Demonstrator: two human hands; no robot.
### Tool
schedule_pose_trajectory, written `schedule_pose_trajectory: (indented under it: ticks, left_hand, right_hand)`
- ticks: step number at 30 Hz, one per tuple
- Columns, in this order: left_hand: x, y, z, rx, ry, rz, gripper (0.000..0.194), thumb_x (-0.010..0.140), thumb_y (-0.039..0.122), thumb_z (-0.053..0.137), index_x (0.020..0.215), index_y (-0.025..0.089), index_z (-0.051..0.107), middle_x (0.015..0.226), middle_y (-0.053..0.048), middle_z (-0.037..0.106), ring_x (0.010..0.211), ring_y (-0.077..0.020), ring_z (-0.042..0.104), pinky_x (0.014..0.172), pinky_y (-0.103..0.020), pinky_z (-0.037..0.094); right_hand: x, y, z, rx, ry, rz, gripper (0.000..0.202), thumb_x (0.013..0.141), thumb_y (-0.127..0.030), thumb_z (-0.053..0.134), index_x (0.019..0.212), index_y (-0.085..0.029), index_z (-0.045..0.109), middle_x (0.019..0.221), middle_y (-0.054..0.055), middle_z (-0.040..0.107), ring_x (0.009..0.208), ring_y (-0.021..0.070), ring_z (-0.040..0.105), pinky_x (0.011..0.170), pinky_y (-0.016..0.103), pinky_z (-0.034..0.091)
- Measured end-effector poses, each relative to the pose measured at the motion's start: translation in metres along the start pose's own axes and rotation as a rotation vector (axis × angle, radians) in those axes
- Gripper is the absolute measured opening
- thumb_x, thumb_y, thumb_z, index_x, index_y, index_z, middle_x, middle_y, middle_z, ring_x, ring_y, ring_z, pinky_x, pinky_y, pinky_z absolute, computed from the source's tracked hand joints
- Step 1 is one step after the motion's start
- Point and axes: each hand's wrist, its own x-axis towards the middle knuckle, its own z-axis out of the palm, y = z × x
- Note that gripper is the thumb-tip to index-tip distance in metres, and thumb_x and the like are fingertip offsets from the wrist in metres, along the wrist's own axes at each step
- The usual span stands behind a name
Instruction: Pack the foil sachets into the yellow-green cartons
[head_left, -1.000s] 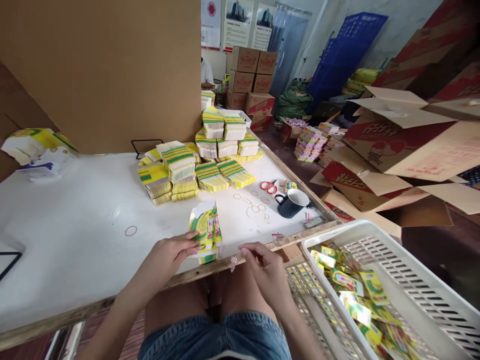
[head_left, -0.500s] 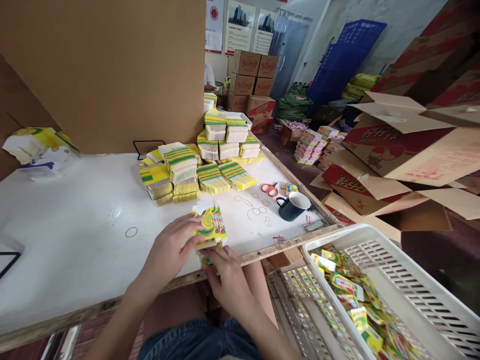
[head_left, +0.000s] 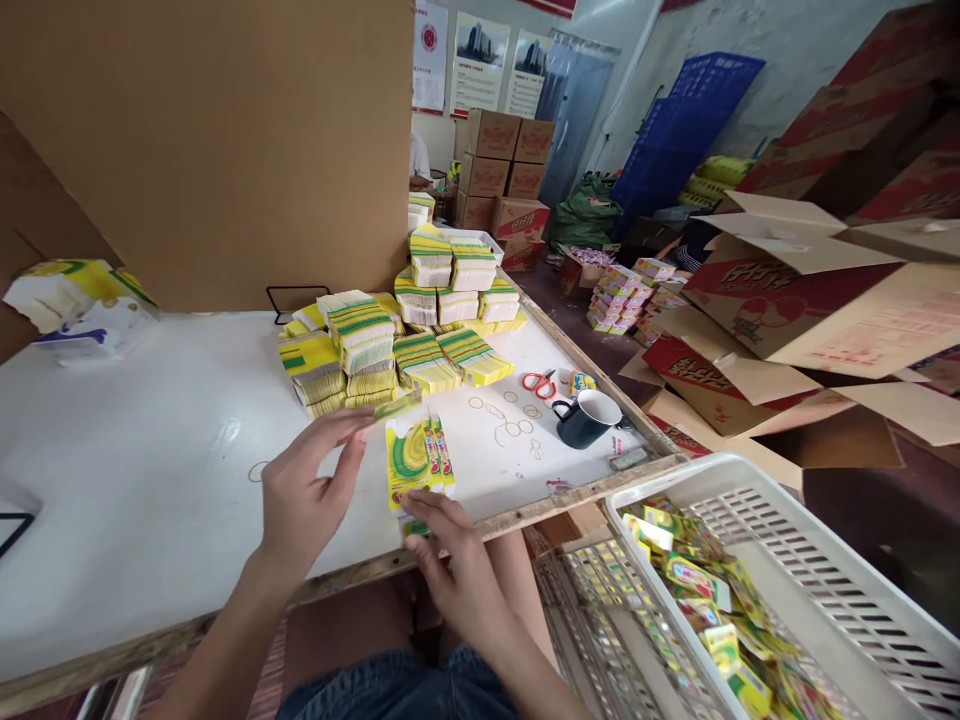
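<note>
The bench [head_left: 165,520] is spreading left from beneath the dark mug [head_left: 583,420]. Right of the mug, the basket [head_left: 787,550] is standing; beyond it leftward, carton stacks [head_left: 365,340] are resting. To its left, the left hand [head_left: 304,495] is pinching a blurred strip [head_left: 400,404], grip nearly closed; the right hand [head_left: 465,565], grip part-open, is touching the yellow carton [head_left: 407,458].

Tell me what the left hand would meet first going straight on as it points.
Probably the carton stacks, with the blurred carton piece in the left hand leading; its height above the table is unclear.
</note>
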Motion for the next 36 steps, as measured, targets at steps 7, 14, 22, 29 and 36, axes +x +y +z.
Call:
schedule_pose_trajectory:
  ticks: [7,14,22,29,36]
  left_hand:
    - [-0.056,0.015,0.017,-0.228,-0.347,0.417,0.054,0.083,-0.006,0.051,0.128,0.022,0.057,0.130,-0.011,0.062,0.130,-0.0260,0.050,0.105,-0.042,0.048]
    - [-0.071,0.032,0.036,-0.800,-0.108,-0.428,0.040,0.093,0.022,0.052,0.131,0.031,0.054,0.144,-0.004,0.053,0.135,-0.0259,0.044,0.111,-0.043,0.040]
    - [-0.068,0.040,0.045,-1.520,-0.452,-0.996,0.047,0.068,0.047,0.078,0.106,0.020,0.073,0.107,-0.013,0.076,0.103,-0.0330,0.068,0.088,-0.041,0.056]
    - [-0.069,0.045,0.038,-1.565,-0.573,-1.107,0.042,0.065,0.044,0.081,0.094,0.014,0.074,0.078,-0.011,0.077,0.065,-0.0223,0.072,0.062,-0.030,0.057]
    - [-0.077,0.040,0.041,-1.548,-0.562,-1.100,0.041,0.064,0.044,0.081,0.091,0.013,0.075,0.071,-0.009,0.074,0.058,-0.0168,0.066,0.054,-0.024,0.051]
  right_hand:
    - [0.001,-0.004,-0.055,0.460,0.321,0.316,0.028,0.083,-0.045,0.065,0.089,-0.019,0.072,0.069,0.001,0.066,0.056,0.0126,0.054,0.055,0.024,0.048]
    - [-0.009,-0.009,-0.054,0.412,0.292,0.370,0.030,0.077,-0.047,0.070,0.075,-0.017,0.068,0.062,0.001,0.064,0.058,0.0139,0.055,0.057,0.026,0.049]
    - [-0.023,-0.008,-0.043,0.256,0.113,0.315,0.027,0.087,-0.042,0.060,0.075,-0.018,0.067,0.070,0.003,0.068,0.068,0.0181,0.062,0.065,0.029,0.051]
    - [-0.014,-0.022,-0.069,-0.314,0.054,-0.118,0.050,0.087,-0.023,0.061,0.136,-0.027,0.047,0.131,0.009,0.059,0.112,0.0257,0.055,0.094,0.042,0.045]
    - [-0.003,-0.028,-0.067,-0.308,-0.066,-0.171,0.027,0.085,-0.012,0.062,0.109,-0.024,0.059,0.103,0.006,0.062,0.101,0.0238,0.057,0.087,0.039,0.049]
